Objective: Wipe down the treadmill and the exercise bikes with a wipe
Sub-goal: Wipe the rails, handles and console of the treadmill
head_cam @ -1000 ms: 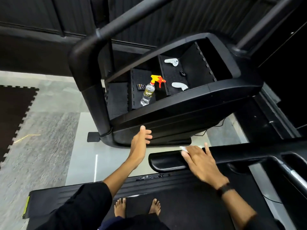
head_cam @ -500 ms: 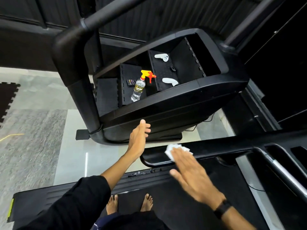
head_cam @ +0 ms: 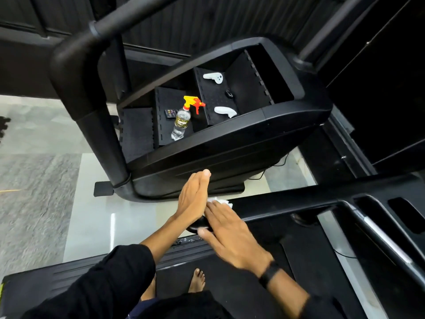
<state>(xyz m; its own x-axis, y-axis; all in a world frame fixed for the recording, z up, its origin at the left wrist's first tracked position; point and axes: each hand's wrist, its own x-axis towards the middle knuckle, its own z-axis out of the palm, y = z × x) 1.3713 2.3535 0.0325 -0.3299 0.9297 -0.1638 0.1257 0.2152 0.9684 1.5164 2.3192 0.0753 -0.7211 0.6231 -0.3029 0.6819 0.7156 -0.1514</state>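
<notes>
I stand on the black treadmill, its belt under my bare feet. My right hand lies flat with straight fingers on the rounded end of the black handrail and presses a white wipe against it; only a crumpled edge of the wipe shows past my fingertips. My left hand is held edge-on with straight fingers just left of the rail's end, beside my right hand, holding nothing. Ahead rises the treadmill's console tray.
In the tray lie a clear spray bottle with yellow-red trigger, two white controllers and a small dark remote. A thick black upright stands at left. Grey floor and carpet lie to the left, dark cabinets to the right.
My right hand has slid the wipe left along the handrail to its rounded end. My left hand straightened and now sits beside the right hand.
</notes>
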